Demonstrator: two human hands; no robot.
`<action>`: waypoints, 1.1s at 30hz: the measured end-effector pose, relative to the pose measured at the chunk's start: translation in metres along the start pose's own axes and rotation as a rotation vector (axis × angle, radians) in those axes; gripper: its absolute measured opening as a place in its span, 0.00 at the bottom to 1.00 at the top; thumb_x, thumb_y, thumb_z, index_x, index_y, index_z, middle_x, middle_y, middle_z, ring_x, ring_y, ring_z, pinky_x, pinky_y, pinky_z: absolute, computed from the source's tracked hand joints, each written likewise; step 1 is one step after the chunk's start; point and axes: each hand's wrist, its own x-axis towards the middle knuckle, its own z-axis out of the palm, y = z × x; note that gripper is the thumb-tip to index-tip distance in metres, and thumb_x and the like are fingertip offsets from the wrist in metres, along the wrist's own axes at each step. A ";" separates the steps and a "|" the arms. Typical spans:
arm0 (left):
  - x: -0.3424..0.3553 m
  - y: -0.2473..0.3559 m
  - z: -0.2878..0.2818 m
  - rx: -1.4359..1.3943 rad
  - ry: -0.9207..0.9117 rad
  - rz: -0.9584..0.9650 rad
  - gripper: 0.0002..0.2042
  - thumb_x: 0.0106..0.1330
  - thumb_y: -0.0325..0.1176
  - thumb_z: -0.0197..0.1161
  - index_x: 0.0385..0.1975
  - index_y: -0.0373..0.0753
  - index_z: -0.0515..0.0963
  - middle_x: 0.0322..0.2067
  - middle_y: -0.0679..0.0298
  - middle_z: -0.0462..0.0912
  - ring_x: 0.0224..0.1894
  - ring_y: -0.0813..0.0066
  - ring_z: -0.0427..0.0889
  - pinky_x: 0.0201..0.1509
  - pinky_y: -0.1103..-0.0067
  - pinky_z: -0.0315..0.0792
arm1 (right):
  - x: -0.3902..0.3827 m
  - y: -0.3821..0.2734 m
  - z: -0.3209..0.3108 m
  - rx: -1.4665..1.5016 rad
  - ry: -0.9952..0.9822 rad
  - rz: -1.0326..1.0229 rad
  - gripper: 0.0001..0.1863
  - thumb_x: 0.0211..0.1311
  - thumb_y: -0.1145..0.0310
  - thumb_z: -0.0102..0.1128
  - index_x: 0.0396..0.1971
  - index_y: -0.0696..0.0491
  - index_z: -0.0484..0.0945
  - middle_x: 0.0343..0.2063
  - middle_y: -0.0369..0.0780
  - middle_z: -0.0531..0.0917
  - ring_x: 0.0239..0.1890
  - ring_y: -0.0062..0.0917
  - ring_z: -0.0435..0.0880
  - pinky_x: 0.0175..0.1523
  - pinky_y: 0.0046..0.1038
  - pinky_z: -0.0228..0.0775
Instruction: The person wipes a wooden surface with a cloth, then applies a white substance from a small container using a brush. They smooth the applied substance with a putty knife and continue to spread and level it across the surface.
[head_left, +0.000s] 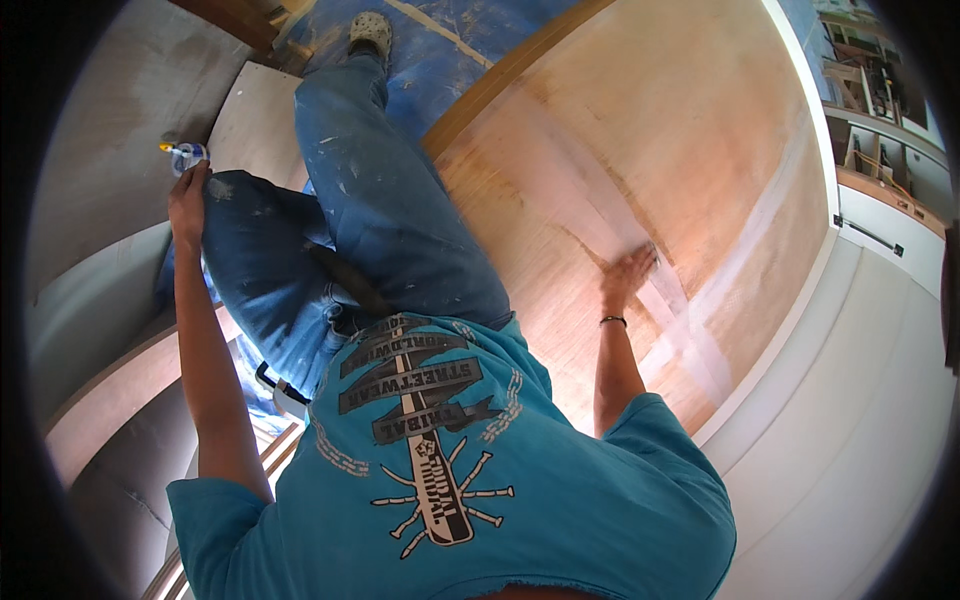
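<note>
My left hand is closed on a small clear bottle with blue on it and a yellow tip, held out by my left knee. On the right, my right hand presses down on a large wooden panel. Its fingers are bent and drawn together at the edge of a pale filler strip; whatever lies under them is hidden. A second whitish strip crosses the panel farther right and meets the first near its lower corner.
Blue sheeting covers the floor ahead, where my foot in a speckled shoe rests. Grey curved panels stand at left. A white cabinet front with a dark handle is at right, below shelves of tools.
</note>
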 end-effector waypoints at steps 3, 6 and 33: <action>0.008 0.003 0.010 0.023 -0.038 0.018 0.26 0.74 0.53 0.58 0.55 0.36 0.84 0.49 0.52 0.89 0.54 0.59 0.86 0.63 0.73 0.71 | 0.022 -0.034 0.028 0.196 0.065 -0.012 0.35 0.83 0.52 0.34 0.78 0.60 0.54 0.80 0.50 0.52 0.83 0.48 0.42 0.83 0.50 0.29; 0.007 0.021 0.013 0.095 -0.049 -0.006 0.26 0.74 0.54 0.58 0.56 0.37 0.84 0.51 0.52 0.89 0.56 0.58 0.85 0.64 0.73 0.70 | 0.069 -0.231 0.008 0.314 -0.018 -0.370 0.34 0.75 0.64 0.47 0.77 0.62 0.56 0.79 0.51 0.55 0.82 0.49 0.47 0.83 0.51 0.31; 0.113 0.026 0.018 0.023 -0.617 -0.167 0.25 0.76 0.50 0.57 0.59 0.34 0.82 0.47 0.58 0.88 0.46 0.67 0.85 0.55 0.73 0.76 | -0.079 -0.005 0.007 0.273 0.287 0.063 0.32 0.81 0.60 0.45 0.77 0.59 0.58 0.76 0.48 0.63 0.78 0.42 0.60 0.80 0.45 0.51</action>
